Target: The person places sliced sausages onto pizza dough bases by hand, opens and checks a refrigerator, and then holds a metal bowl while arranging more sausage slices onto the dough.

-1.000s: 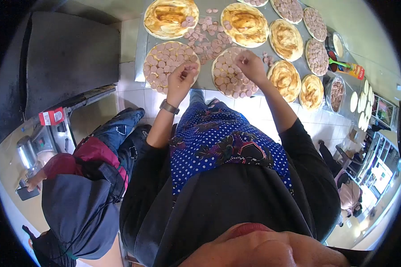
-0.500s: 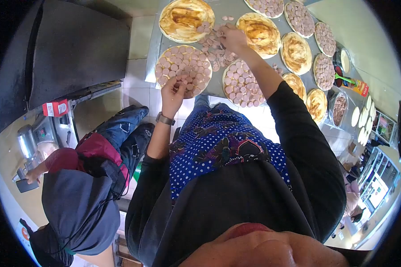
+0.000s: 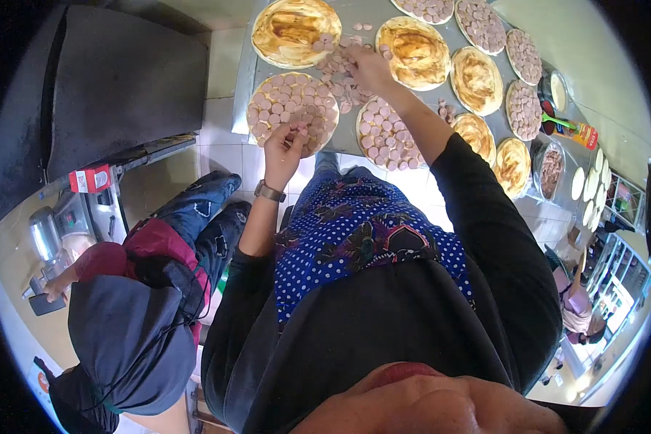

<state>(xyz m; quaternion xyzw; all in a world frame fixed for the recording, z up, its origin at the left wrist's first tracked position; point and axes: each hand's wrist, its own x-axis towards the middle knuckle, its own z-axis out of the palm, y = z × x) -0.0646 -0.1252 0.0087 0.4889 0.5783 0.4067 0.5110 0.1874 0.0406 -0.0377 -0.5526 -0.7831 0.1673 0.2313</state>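
My left hand [image 3: 283, 150] is at the near edge of a pizza base [image 3: 254, 124] covered with round sausage slices. Its thumb and fingers pinch a few sausage slices [image 3: 298, 129] just above that topping. Farther up and to the right, my right hand [image 3: 371, 69] reaches into a loose pile of sausage slices [image 3: 349, 92] on the metal table, its fingers closed on some of them. Beside it lies a sauced pizza base [image 3: 414, 52] with a few slices at its left edge. Another sauced base [image 3: 294, 32] lies at upper left, and a topped pizza [image 3: 385, 134] sits near the table's front edge.
More topped pizzas [image 3: 480, 26] and sauced bases [image 3: 477, 81] spread to the right on the metal table [image 3: 434, 100]. A tub of brown filling [image 3: 550, 173] stands beyond them. At left, a co-worker [image 3: 134, 340] stands close by, near a dark oven [image 3: 130, 87].
My right hand has shifted slightly left over the sausage pile. A slice now shows on the sauced base beside it. My left hand stays over the same pizza. The view has moved slightly.
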